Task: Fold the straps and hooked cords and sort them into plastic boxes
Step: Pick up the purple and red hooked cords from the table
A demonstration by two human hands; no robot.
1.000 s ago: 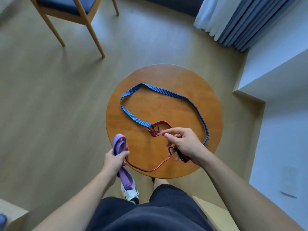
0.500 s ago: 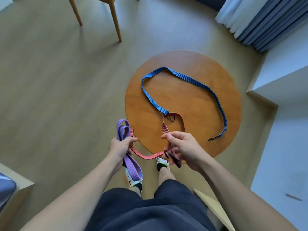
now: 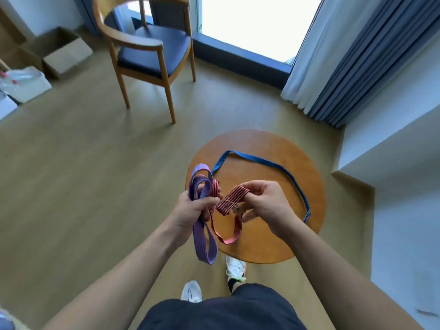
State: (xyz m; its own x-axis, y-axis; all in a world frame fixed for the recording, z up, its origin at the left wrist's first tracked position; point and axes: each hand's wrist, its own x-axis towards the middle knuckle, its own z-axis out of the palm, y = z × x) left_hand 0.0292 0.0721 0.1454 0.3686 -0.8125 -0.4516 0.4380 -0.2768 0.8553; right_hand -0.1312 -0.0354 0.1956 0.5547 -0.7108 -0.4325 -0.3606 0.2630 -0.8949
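My left hand [image 3: 195,210] is closed around the purple strap [image 3: 202,239], which is folded in loops: one loop stands up above my fist and a longer one hangs down below it, beside the table edge. The same hand also grips one part of the red ribbed cord [image 3: 232,200]. My right hand [image 3: 266,206] pinches this red cord between the thumb and the curled fingers, so a short flat piece is stretched between both hands, and the rest hangs under them as a loop. A small metal part shows just under this piece, near my right thumb; I cannot tell its shape. Both hands are above the round wooden table [image 3: 273,244], at its 8 o'clock side. The blue cord [image 3: 273,164] lies loose on the table, running from about 10 o'clock along the far side and down to about 4 o'clock, where its end is at the rim. From the table, a wooden chair [image 3: 152,51] with a dark blue seat stands at 11 o'clock, an open cardboard box [image 3: 62,53] is far at 10 o'clock, and beside it lie white plastic packets [image 3: 23,82] with red marks too blurred to read. White and grey-blue curtains [image 3: 357,55] hang at 1 o'clock beside a bright window [image 3: 250,20]. At 6 o'clock I see my white shoes [image 3: 235,267] and dark shorts [image 3: 221,313].
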